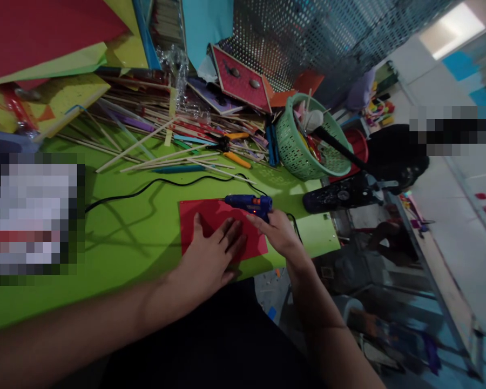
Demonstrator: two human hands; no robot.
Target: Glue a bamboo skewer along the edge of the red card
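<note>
Directly beneath left fingers (197,226), red sheet (211,217)

The left hand (208,256) is covering much of the red sheet (256,243); the right hand (281,232) is hiding the grip of the blue glue gun (249,204). Coarse pixels are masking an object (32,216) at left, concealing one end of the black cord (137,193). The upper-left corner is cutting off larger paper (52,32).

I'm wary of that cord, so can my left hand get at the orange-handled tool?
Probably yes: your left hand lies flat on the red sheet, seemingly holding nothing. The black cord lies before the tool but looks low; the glue gun sits close.
</note>
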